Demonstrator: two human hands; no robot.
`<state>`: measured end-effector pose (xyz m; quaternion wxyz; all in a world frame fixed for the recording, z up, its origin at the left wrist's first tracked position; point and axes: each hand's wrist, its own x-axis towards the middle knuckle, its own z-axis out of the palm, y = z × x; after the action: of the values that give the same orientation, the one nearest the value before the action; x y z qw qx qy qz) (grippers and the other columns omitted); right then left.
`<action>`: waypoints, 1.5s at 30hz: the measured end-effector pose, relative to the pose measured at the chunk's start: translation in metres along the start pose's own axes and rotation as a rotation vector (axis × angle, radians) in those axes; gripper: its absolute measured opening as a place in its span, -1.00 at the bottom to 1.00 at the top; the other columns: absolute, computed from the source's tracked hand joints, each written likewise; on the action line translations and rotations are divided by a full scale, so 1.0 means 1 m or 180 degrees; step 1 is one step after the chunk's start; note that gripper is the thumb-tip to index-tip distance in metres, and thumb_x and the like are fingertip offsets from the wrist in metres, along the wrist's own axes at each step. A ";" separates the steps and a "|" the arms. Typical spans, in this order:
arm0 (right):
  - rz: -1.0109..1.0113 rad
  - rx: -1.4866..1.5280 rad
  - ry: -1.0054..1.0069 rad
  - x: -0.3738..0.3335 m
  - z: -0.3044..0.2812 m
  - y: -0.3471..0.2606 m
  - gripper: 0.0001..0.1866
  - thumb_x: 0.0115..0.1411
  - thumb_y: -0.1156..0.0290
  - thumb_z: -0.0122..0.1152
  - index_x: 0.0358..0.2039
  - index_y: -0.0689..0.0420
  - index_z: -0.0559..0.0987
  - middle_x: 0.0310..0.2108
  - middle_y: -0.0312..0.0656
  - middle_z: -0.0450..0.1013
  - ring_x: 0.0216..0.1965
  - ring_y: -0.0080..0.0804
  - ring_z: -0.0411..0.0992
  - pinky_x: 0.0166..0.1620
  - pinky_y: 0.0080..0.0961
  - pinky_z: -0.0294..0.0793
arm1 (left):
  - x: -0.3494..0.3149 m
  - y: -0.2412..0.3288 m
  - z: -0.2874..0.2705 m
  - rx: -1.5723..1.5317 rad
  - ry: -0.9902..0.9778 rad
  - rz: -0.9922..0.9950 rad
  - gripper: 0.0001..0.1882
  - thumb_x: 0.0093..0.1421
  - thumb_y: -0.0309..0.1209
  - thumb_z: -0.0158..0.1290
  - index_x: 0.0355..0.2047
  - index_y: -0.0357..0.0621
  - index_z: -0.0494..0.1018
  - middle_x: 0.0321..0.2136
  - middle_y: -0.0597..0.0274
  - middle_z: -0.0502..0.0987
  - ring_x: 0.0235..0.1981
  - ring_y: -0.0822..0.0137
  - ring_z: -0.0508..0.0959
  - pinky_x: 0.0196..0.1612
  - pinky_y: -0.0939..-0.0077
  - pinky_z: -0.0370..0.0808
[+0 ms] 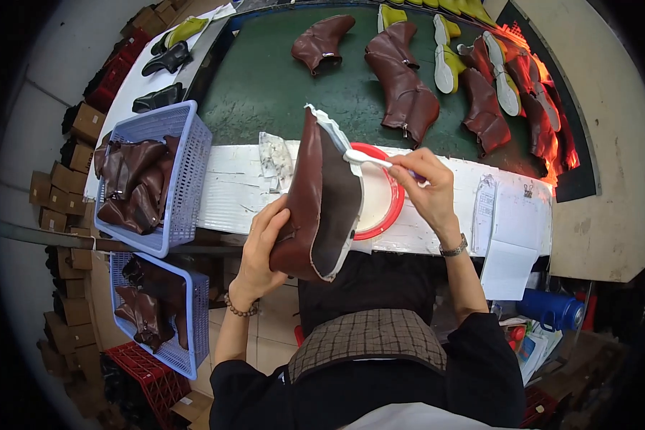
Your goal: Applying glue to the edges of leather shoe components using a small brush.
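My left hand [259,251] grips a dark brown leather boot upper [299,215] by its side, raised above the white work surface. Its open underside faces right, with a grey lining and a white-coated edge running up to the tip. In my right hand [431,185] is a slim brush [371,159], whitened at its head and purple toward the handle end. The brush head touches the upper's right edge. Behind the upper, partly hidden by it, sits a round red-rimmed tub [397,204] holding white liquid.
A dark green conveyor belt [265,72] carries brown boot uppers [408,100] and yellow-and-white soles [446,68], with an orange glow at its right. Blue baskets [203,154] of uppers stand left. A stained cloth [274,161], papers [512,229] and a blue flask [552,309] are nearby.
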<state>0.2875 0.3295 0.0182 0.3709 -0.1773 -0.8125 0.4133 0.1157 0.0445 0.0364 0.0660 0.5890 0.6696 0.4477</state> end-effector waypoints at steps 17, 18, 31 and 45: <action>0.1450 0.5114 -0.0887 -0.004 0.052 0.017 -0.69 0.46 0.10 0.09 -0.16 0.12 0.50 -0.61 -0.35 0.33 -0.70 -0.68 0.10 -0.61 -0.67 0.00 | -0.054 -0.026 0.032 -0.2750 -0.0947 -0.1307 -0.01 -0.03 -0.62 0.41 0.38 -0.18 0.15 0.16 -0.01 0.41 0.12 0.12 0.46 0.26 0.14 0.41; 0.1301 0.5195 -0.0879 -0.005 0.053 0.016 -0.69 0.46 0.11 0.09 -0.16 0.13 0.51 -0.61 -0.36 0.32 -0.70 -0.69 0.09 -0.61 -0.67 -0.02 | -0.053 -0.026 0.033 -0.2757 -0.0947 -0.1260 -0.02 -0.02 -0.61 0.41 0.39 -0.18 0.15 0.15 -0.02 0.41 0.12 0.12 0.46 0.26 0.15 0.41; 0.1332 0.5026 -0.1044 -0.015 0.029 0.009 -0.69 0.46 0.19 0.03 -0.05 0.19 0.49 -0.57 -0.31 0.33 -0.66 -0.70 0.09 -0.62 -0.70 -0.06 | -0.058 -0.018 0.039 -0.2948 -0.1030 -0.0835 -0.06 0.09 -0.55 0.36 0.41 -0.22 0.09 0.11 -0.05 0.41 0.09 0.12 0.46 0.27 0.17 0.41; 0.0942 -0.1457 0.0129 -0.052 -0.036 0.112 -0.51 0.32 0.33 0.20 0.24 0.19 0.51 -0.51 -0.04 0.56 -0.57 -0.23 0.45 -0.43 -0.26 0.45 | -0.056 -0.012 -0.002 -0.2244 0.0164 -0.1533 -0.23 0.00 -0.61 0.36 0.23 -0.37 0.29 -0.06 0.01 0.56 -0.02 0.20 0.58 0.08 0.41 0.55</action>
<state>0.3468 0.3840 -0.0818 0.2729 -0.3815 -0.8425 0.2649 0.1231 -0.0031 0.0047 0.3492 0.3457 0.5954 0.6356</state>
